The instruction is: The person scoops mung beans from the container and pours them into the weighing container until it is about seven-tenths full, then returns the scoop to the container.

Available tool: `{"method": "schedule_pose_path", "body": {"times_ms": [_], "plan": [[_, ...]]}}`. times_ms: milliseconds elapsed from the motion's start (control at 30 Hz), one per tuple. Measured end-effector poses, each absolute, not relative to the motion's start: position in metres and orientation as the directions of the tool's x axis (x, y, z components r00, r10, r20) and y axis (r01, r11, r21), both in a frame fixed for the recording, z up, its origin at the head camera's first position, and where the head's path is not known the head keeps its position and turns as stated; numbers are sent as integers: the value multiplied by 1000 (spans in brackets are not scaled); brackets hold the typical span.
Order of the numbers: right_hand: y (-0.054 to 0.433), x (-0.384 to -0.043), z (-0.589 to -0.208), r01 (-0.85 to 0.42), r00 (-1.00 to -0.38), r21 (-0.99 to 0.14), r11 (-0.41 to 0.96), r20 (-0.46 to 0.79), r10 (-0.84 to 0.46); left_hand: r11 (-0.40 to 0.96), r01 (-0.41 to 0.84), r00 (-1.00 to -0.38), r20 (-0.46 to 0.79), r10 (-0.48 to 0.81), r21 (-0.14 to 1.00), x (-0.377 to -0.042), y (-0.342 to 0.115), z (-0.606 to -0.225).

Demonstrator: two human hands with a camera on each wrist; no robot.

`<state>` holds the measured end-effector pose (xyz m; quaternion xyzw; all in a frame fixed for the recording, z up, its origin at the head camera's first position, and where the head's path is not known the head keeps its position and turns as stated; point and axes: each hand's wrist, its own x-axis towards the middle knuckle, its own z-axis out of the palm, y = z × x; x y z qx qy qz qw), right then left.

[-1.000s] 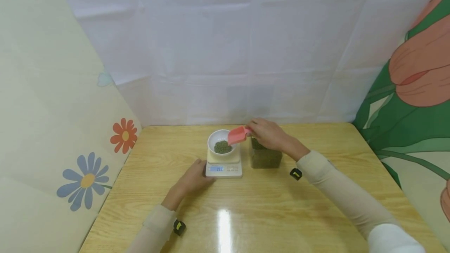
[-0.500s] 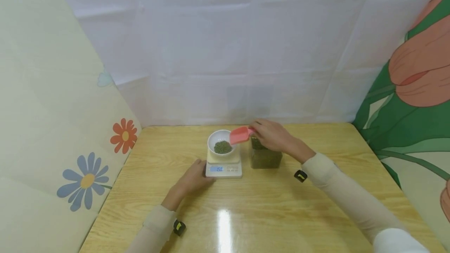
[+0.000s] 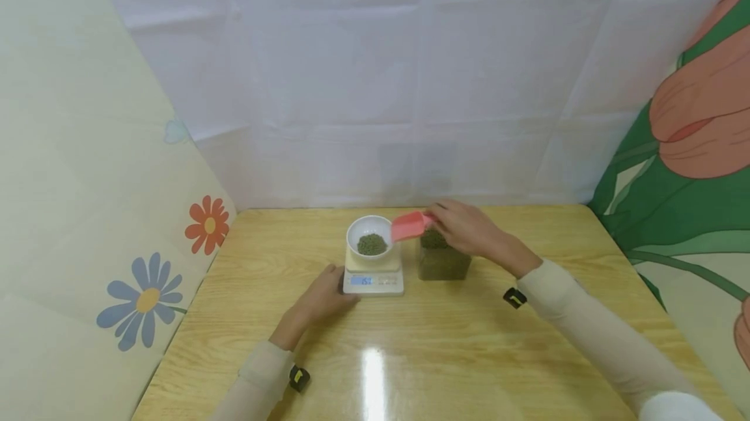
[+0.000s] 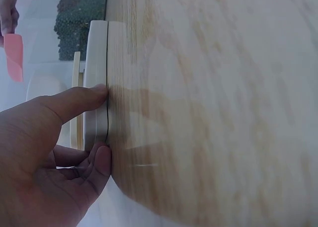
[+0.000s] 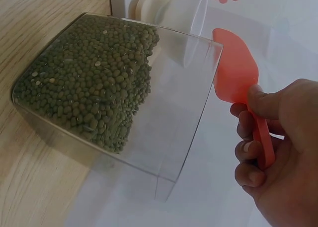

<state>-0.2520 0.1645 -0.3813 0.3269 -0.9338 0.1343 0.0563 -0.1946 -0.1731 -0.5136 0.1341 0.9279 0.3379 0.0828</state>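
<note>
My right hand (image 3: pixel 463 226) grips the handle of a pink scoop (image 3: pixel 408 226), fingers wrapped round it and thumb on top in the right wrist view. The scoop's blade is between a white bowl (image 3: pixel 359 233) and a clear square container (image 5: pixel 179 98), above their rims. Green mung beans (image 3: pixel 372 244) form a small heap in the bowl, which sits on a kitchen scale (image 3: pixel 374 283) with its display lit. More mung beans (image 5: pixel 89 78) fill the container's lower part. My left hand (image 4: pixel 54 132) holds the scale's near left corner, thumb along its front edge and fingers at its side.
The wooden table (image 3: pixel 457 356) meets a white sheet (image 3: pixel 328 167) at its far edge. Flower-printed panels (image 3: pixel 140 226) flank it on both sides. The container stands just right of the scale, under my right hand.
The scoop in my right hand has drawn rightward, away from over the bowl toward the container. The number on the scale's display has risen. My left hand stays at the scale.
</note>
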Motion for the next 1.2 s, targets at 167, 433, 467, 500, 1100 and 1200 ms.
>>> {"method": "schedule_pose_path", "body": {"times_ms": [167, 433, 467, 500, 1100, 1200], "plan": [[170, -250, -379, -618, -786, -212, 757, 191, -588, 740, 191, -949, -70, 306, 645, -194, -173, -512], [180, -244, -378, -624, -779, -180, 760, 215, -589, 743, 186, -951, -73, 302, 643, -194, -173, -512], [181, -244, -377, -624, -779, -181, 760, 216, -589, 742, 187, -951, -73, 302, 643, -194, -173, -512], [183, -243, -377, -625, -779, -180, 760, 217, -589, 742, 186, -951, -72, 301, 644, -194, -173, -512], [212, -239, -368, -601, -796, -179, 779, 223, -563, 735, 204, -945, -65, 320, 646, -194, -174, -513], [216, -240, -368, -597, -798, -171, 783, 220, -560, 739, 199, -946, -69, 315, 644, -194, -174, -513]]}}
